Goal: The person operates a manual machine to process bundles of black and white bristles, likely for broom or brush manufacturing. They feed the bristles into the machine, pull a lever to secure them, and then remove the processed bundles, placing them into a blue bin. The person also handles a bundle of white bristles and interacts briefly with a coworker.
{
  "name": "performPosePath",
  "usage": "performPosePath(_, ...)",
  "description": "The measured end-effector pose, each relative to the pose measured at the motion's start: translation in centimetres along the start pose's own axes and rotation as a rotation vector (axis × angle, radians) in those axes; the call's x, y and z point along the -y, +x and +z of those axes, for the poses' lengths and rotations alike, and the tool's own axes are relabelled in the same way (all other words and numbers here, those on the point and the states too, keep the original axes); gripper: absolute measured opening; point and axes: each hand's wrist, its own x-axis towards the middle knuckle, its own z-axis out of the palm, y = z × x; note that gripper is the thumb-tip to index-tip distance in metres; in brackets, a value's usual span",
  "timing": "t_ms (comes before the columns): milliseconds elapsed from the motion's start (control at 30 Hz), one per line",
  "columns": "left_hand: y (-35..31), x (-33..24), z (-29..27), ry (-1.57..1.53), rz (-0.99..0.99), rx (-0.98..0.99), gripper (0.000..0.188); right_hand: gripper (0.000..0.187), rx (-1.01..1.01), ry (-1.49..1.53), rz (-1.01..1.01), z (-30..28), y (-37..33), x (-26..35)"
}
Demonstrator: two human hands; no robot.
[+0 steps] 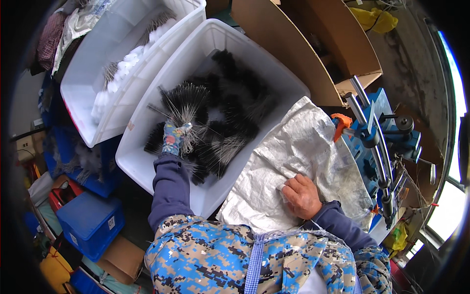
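Observation:
In a white plastic bin (139,142) lie heaps of black-bristled wire brushes (240,112). My left hand (174,137), in a flowered glove, reaches over the bin's near left part. It is closed round the thin metal stems of a bundle of black wire brushes (186,100), whose bristle ends point away from me. To the right, a wrinkled silvery-white woven sheet (264,181) is spread beside the bin. On it rests my bare right hand (302,197), fingers curled inward. Their inner side is hidden, so I cannot see whether they hold anything.
A second white bin (81,93) at far left holds white-tufted wire brushes (128,63). An open cardboard box (289,44) stands behind. A blue machine with metal rods (374,127) is at right. Lower left sits a blue crate (90,218).

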Motion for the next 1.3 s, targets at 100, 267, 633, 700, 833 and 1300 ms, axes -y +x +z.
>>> performPosePath(100, -4.9, -8.9, -1.7, -0.18, -0.149, 0.107, 0.041, 0.03, -0.018, 0.007, 0.005, 0.1, -0.2, -0.1)
performPosePath(267, -8.5, -13.1, -5.5, -0.2, 0.01, 0.263, 0.042, 0.029, -0.063, -0.022, -0.037, 0.4, -0.6, -0.1)
performPosePath(633, -14.7, -23.7, -1.0, -0.376, 0.025, 0.654, 0.055, 0.031, -0.367, 0.923, 0.241, -0.3, 3.9, 1.6)
performPosePath(700, -14.9, -24.3, -0.2, -0.446, 0.01, 0.779, 0.057, 0.032, -0.384, 0.825, 0.189, -1.2, 5.1, 1.0)
performPosePath(833, -17.4, -26.6, 2.5, -0.439, 0.151, 0.799, 0.062, 0.036, -0.301, 1.019, 0.184, -1.5, 7.0, -0.4)
performPosePath(1300, -23.2, -32.0, 12.2, -0.402, 0.193, 1.108, 0.051, 0.036, -0.422, 0.769, 0.216, -2.7, -2.7, 1.6)
